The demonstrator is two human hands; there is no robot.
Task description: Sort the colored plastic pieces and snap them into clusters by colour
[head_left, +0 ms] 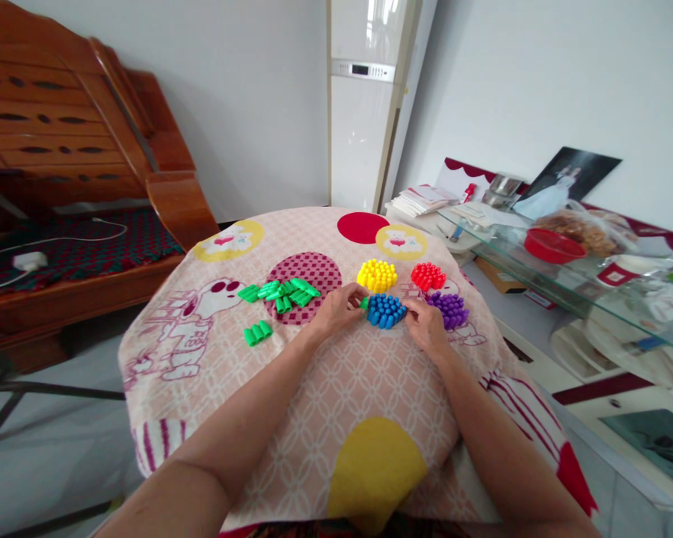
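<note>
My left hand (342,308) is closed in a pinch at the left side of a tight cluster of blue plastic pegs (386,311). A small green plastic piece (364,302) shows at its fingertips. On the cluster's other side, my right hand (425,323) has its fingers drawn together against the blue edge; whatever they grip is hidden. Behind the blue cluster stand yellow pegs (377,275) and red pegs (428,276). Purple pegs (449,310) stand just right of my right hand. Farther left, green tube-like pieces (289,294) lie in a loose pile, with a short green row (257,333) nearer me.
A patterned cloth (292,463) covers the round table. To the right is a glass shelf (499,254) with a red bowl (555,245), papers and bags. A wooden bench (61,149) stands at left, and a tall white cabinet-like unit (359,134) at the back.
</note>
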